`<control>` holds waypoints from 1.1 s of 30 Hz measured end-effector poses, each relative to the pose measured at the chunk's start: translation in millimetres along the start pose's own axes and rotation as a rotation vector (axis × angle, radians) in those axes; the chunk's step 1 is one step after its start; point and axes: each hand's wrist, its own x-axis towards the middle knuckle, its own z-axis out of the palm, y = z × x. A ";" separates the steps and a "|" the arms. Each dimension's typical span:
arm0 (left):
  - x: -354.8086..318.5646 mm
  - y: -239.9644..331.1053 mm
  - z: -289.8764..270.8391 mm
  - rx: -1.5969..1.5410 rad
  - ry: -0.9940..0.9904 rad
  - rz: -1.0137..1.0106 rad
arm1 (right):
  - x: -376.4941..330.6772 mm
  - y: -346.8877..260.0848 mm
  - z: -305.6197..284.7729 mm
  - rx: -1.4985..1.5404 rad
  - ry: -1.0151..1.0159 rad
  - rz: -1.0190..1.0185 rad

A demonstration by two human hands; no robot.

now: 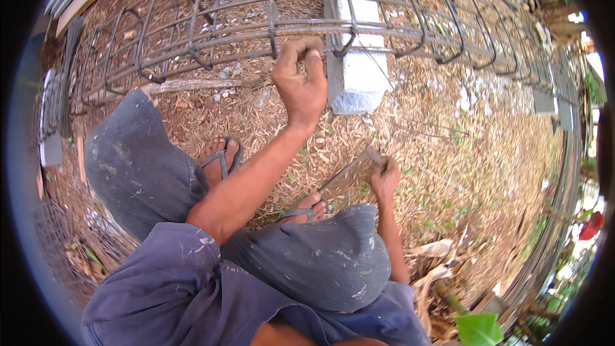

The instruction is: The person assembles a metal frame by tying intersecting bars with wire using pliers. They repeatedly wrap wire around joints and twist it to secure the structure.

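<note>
A person is squatting on ground covered in dry wood chips and leaves, looking down at their own arms and knees. The left hand (300, 83) is reaching up and forward, its fingers curling tightly around a rusty bar of a long rebar cage (256, 25) that is lying on its side across the top of the view. The cage (long bars ringed by square stirrups) is resting on a white concrete block (359, 70) just to the right of that hand. The right hand (384, 176) is lying lower, near the right knee, closing around one end of a thin metal rod (346, 173), which is slanting down and left toward the toes of the right foot. Both feet are wearing flip-flop sandals (221, 160) and are sitting flat on the chips. The knees are covered by grey, paint-flecked shorts (320, 263). A bright green leaf (477, 329) is showing at the lower right edge.
</note>
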 end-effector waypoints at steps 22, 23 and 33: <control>-0.5 43.6 45.3 -1.118 -0.198 -1.219 | 4.5 -154.6 -197.2 0.921 0.120 0.077; 1.0 46.3 50.6 -1.132 -0.188 -1.213 | -2.2 -126.4 -209.7 0.638 0.066 0.187; 9.8 55.3 41.1 -1.016 -0.064 -1.220 | 92.8 -368.5 -233.0 -0.775 -0.554 -0.093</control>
